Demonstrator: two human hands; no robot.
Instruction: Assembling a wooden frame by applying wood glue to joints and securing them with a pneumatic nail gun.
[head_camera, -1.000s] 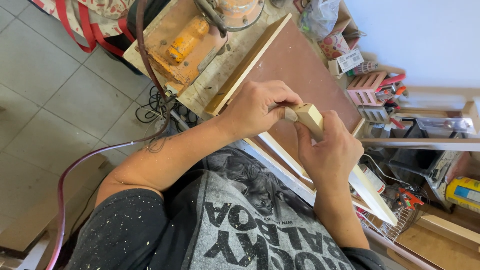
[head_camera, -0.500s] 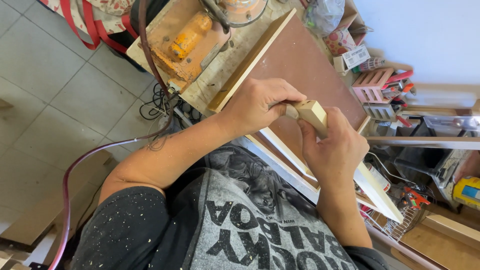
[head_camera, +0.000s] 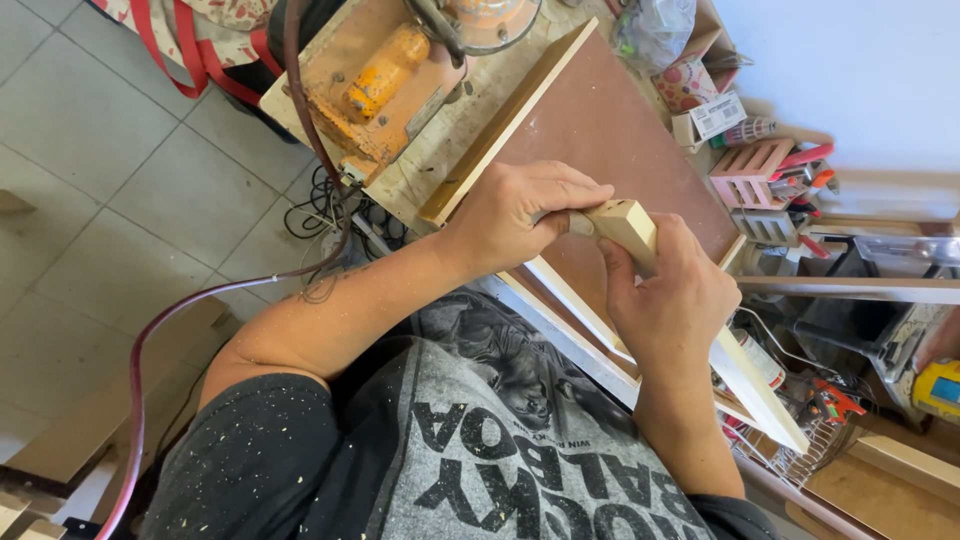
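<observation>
I see my right hand (head_camera: 668, 300) wrapped around a long pale wooden strip (head_camera: 625, 222), fingers curled shut on it just below its squared upper end, so that end sticks up above my thumb. The rest of the strip runs down behind the hand and comes out below the wrist, slanting toward the lower right over the bench edge. My left hand (head_camera: 515, 215) sits at the strip's upper end, fingers bent and pinched against its side; whether something small lies under those fingertips I cannot tell. Both hands hover above a brown board (head_camera: 610, 130) lying on the workbench. A light wooden batten (head_camera: 505, 125) lies along the board's left edge, and beyond it an orange power tool (head_camera: 385, 85) rests on the bench. A dark red hose (head_camera: 190, 310) curves past my left forearm down to the tiled floor (head_camera: 90, 170). A pink slotted block (head_camera: 755, 172) stands among clutter at the board's far right
</observation>
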